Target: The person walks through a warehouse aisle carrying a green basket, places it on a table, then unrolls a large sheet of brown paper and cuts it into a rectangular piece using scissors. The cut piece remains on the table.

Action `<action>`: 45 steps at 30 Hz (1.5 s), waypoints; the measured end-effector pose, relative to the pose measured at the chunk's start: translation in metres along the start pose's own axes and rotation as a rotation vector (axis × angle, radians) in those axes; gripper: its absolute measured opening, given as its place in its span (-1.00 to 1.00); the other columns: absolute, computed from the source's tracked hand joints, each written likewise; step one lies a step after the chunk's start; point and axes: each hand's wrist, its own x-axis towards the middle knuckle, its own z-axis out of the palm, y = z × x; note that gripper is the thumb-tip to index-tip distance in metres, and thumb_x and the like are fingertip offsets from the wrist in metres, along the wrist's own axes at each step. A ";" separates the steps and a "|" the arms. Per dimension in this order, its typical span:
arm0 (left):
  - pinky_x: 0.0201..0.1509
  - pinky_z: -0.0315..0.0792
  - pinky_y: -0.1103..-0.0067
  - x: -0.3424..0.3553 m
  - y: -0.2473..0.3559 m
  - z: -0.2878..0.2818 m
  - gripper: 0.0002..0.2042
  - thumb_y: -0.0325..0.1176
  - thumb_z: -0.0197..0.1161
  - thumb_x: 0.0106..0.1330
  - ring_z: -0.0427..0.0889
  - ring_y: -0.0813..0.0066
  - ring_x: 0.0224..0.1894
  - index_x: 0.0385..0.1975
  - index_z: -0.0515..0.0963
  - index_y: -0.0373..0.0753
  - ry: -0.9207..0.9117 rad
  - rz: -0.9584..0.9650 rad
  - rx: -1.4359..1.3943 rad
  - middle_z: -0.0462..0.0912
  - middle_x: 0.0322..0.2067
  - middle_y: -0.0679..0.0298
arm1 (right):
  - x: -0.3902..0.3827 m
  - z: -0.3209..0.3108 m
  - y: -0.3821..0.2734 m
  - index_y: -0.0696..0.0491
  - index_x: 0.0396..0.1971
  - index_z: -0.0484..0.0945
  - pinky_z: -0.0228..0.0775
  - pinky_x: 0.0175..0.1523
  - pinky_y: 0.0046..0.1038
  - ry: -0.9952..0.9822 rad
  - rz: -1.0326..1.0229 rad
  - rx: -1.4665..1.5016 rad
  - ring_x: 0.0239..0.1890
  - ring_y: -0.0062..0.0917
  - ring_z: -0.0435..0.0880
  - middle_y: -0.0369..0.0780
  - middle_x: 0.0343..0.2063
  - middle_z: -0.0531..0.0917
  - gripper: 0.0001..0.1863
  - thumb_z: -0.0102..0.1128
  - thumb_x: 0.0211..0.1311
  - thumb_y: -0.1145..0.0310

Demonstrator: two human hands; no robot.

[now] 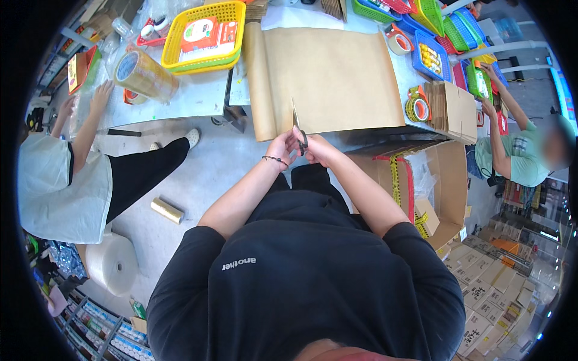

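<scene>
A pair of scissors [303,142] with black handles stands between my two hands, its metal blades pointing away from me over the brown kraft paper. My left hand [282,149], with a dark cord bracelet on the wrist, has its fingers closed around the scissors near the pivot. At the handles, my right hand [319,150] is closed from the other side; its fingertips are partly hidden. The sheet of kraft paper [337,78] lies flat across the table and reaches its front edge. Along the sheet's left side the paper is rolled up [262,90].
Left of the paper are a yellow basket [238,45] and large tape rolls [147,75]. Tape rolls [416,109], a blue basket [430,57] and folded cartons [451,108] lie right. An open cardboard box [448,186] stands by my right arm. Co-workers [66,180] [512,150] flank me.
</scene>
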 end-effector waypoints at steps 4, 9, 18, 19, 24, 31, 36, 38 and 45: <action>0.23 0.00 0.17 -0.006 0.000 0.000 -0.77 0.01 0.03 0.37 0.36 0.62 -0.03 -0.18 0.52 0.10 -0.004 0.007 0.009 0.51 -0.19 0.57 | 0.018 0.008 -0.008 0.15 -0.46 0.55 -0.12 -0.66 -0.56 0.053 -0.057 -0.012 -0.77 -0.72 0.16 -0.26 -0.60 0.50 -0.20 0.11 0.07 -0.47; 0.20 0.00 0.12 -0.009 0.001 -0.003 -0.80 0.02 0.07 0.35 0.34 0.64 -0.06 -0.25 0.54 0.12 0.018 0.005 0.000 0.47 -0.30 0.61 | 0.029 0.014 -0.010 0.13 -0.49 0.54 -0.05 -0.67 -0.57 0.115 -0.101 -0.044 -0.77 -0.70 0.23 -0.29 -0.66 0.50 -0.24 0.14 0.08 -0.44; 0.17 0.03 0.07 -0.003 -0.002 -0.009 -0.83 0.01 0.11 0.32 0.35 0.64 -0.05 -0.36 0.52 0.14 0.022 -0.014 0.016 0.43 -0.40 0.60 | 0.047 0.019 0.012 0.19 -0.56 0.62 0.29 -0.51 -0.46 0.267 -0.333 -0.173 -0.63 -0.54 0.50 -0.23 -0.65 0.60 -0.29 0.18 0.16 -0.30; 0.18 0.04 0.08 -0.003 -0.002 -0.010 -0.83 0.02 0.09 0.33 0.34 0.63 -0.01 -0.32 0.51 0.14 0.000 -0.024 0.027 0.43 -0.35 0.59 | 0.049 0.021 0.015 0.19 -0.58 0.63 0.30 -0.48 -0.45 0.290 -0.364 -0.186 -0.61 -0.53 0.52 -0.22 -0.65 0.60 -0.30 0.19 0.17 -0.29; 0.21 0.00 -0.02 -0.007 0.000 -0.010 -0.82 0.03 0.15 0.32 0.37 0.63 -0.02 -0.37 0.53 0.15 0.024 -0.009 -0.004 0.48 -0.40 0.61 | 0.045 0.017 0.011 0.17 -0.52 0.62 0.28 -0.48 -0.47 0.239 -0.299 -0.147 -0.63 -0.58 0.45 -0.27 -0.64 0.58 -0.30 0.16 0.17 -0.32; 0.32 -0.07 -0.01 -0.023 0.008 -0.007 -0.62 0.06 0.05 0.39 0.14 0.56 0.37 0.11 0.45 0.09 -0.019 -0.013 0.035 0.38 0.22 0.43 | 0.017 -0.002 -0.025 0.08 -0.34 0.54 0.22 -0.44 -0.53 0.000 -0.040 -0.008 -0.64 -0.62 0.33 -0.28 -0.51 0.57 -0.22 0.04 0.11 -0.48; 0.35 -0.10 -0.04 -0.028 0.013 -0.007 -0.59 0.04 0.02 0.42 0.10 0.55 0.41 0.19 0.40 0.07 -0.047 -0.065 -0.010 0.30 0.30 0.42 | -0.008 -0.008 -0.029 0.11 -0.29 0.52 0.30 -0.41 -0.51 -0.073 0.089 -0.062 -0.63 -0.62 0.38 -0.26 -0.50 0.58 -0.15 0.02 0.06 -0.54; 0.35 -0.09 -0.05 -0.031 0.014 -0.007 -0.60 0.03 0.02 0.43 0.10 0.56 0.40 0.19 0.40 0.08 -0.092 -0.097 -0.020 0.30 0.30 0.42 | -0.006 -0.005 -0.031 0.09 -0.30 0.53 0.34 -0.39 -0.50 -0.094 0.027 -0.053 -0.62 -0.62 0.40 -0.26 -0.50 0.57 -0.17 0.00 0.08 -0.53; 0.30 -0.08 -0.17 -0.035 0.018 -0.008 -0.70 -0.03 0.04 0.44 0.25 0.54 0.30 0.08 0.44 0.08 -0.052 -0.116 -0.044 0.39 0.18 0.45 | 0.043 0.000 -0.056 0.06 -0.40 0.54 0.23 -0.54 -0.54 0.020 -0.085 -0.113 -0.68 -0.63 0.36 -0.31 -0.58 0.48 -0.24 0.06 0.10 -0.48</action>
